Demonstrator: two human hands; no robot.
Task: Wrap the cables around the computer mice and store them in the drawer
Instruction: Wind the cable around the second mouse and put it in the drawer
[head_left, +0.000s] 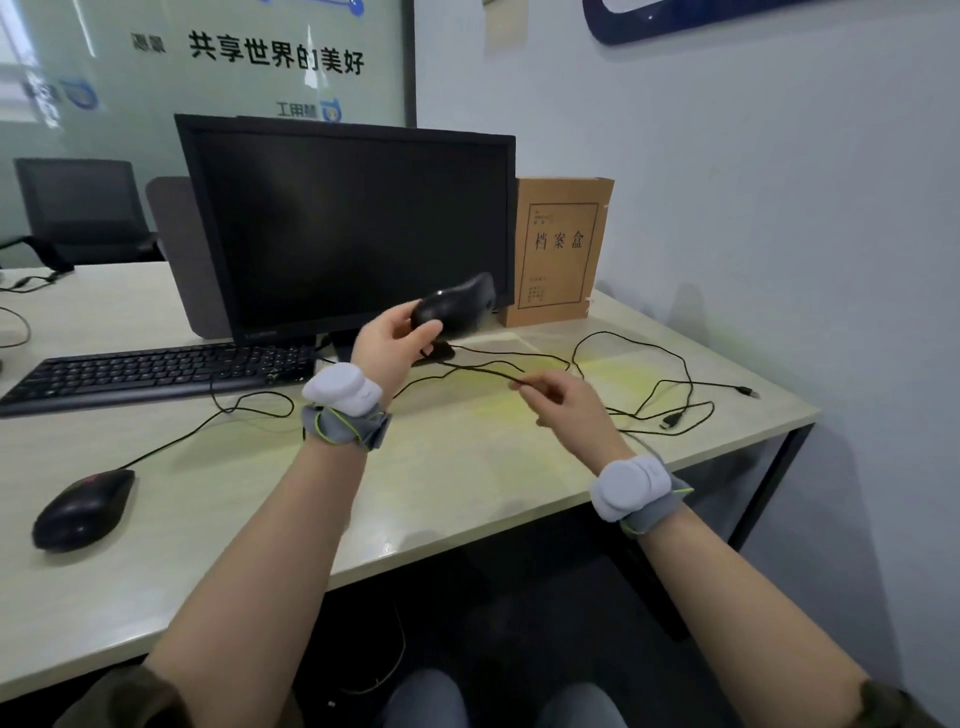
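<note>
We count two mice: one (453, 310) held up in front of the monitor (353, 228), one (83, 508) lying on the table (467, 467). We also count two hands, left (387, 343) and right (566, 402), and two wrist bands, left (345, 410) and right (636, 491). We see one keyboard (156, 371), one brown box (558, 249), one chair (83, 210), and two loose plugs, one (746, 391) far right, one (671, 420) nearer.

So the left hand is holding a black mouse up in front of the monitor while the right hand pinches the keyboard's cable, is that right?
Not quite. The right hand pinches the held mouse's own cable, not the keyboard's. The head view shows it; the left hand does hold the black mouse before the monitor.
</note>
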